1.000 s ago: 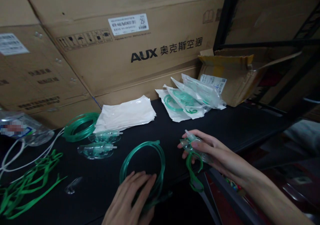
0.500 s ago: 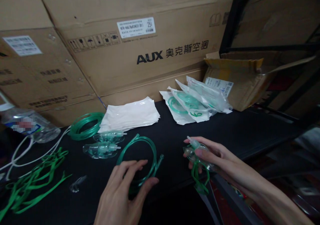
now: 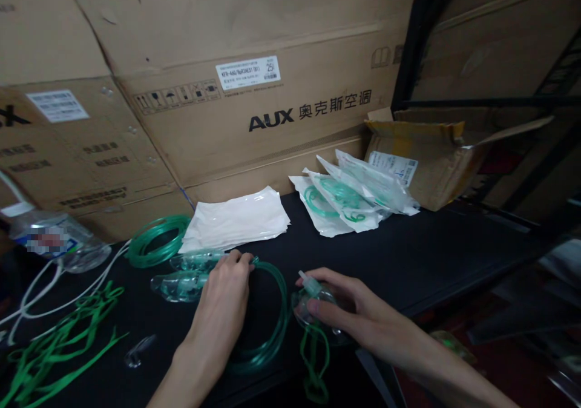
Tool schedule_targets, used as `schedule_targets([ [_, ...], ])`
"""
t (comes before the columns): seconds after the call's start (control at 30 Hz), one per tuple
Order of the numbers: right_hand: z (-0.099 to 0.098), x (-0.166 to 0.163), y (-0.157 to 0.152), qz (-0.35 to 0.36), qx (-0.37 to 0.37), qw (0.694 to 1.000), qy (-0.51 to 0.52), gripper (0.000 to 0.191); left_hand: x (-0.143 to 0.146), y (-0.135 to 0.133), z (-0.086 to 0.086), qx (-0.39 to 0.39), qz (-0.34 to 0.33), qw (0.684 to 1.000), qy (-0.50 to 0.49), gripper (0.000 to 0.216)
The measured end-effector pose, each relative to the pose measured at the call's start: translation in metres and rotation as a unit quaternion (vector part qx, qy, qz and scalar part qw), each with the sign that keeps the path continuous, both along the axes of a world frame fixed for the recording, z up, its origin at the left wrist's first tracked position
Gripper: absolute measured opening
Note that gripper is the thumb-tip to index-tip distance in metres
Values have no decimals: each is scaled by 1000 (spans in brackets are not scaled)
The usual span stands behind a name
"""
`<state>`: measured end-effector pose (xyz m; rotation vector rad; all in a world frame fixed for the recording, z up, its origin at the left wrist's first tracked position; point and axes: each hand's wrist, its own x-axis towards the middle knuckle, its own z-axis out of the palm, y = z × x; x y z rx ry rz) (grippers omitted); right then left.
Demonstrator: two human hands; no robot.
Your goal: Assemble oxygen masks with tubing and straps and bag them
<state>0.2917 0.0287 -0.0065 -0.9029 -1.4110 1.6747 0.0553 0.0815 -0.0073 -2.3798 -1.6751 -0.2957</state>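
A coil of clear green oxygen tubing (image 3: 278, 311) rests on the black table in front of me. My left hand (image 3: 229, 287) has its fingers bent together at the coil's upper left end, closed on the tubing, with the thumb hidden. Right of the coil, my right hand (image 3: 333, 299) grips a clear oxygen mask (image 3: 302, 304) between thumb and fingers, its pale connector pointing up. The mask's green elastic strap (image 3: 314, 359) hangs in a loop below. Two more clear masks (image 3: 175, 286) lie just left of my left hand, partly covered by it.
Behind stand a pile of white pouches (image 3: 238, 219), packed pouches with green tubing (image 3: 345, 199) and an open carton (image 3: 422, 166). Leftward are another green coil (image 3: 157, 241), green straps (image 3: 68, 341), a small clear piece (image 3: 138, 352), white cable and a plastic bottle (image 3: 63, 238).
My left hand has moved up and forward, from over the coil's lower left to its upper end. My right hand has brought the mask left, closer to the coil. The view has tilted up slightly.
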Motion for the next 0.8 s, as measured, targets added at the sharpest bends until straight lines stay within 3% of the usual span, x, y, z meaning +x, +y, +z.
schedule_targets([
  [0.17, -2, -2, 2, -30, 43, 998, -25, 35, 18, -2, 0, 16, -62, 995, -72, 21],
  [0.43, 0, 11, 10, -25, 66, 997, -39, 37, 31, 1, -15, -71, -165, 952, -247, 14],
  [0.8, -1, 20, 22, -13, 46, 988, -144, 38, 28, 0, -8, -115, -206, 914, -329, 19],
])
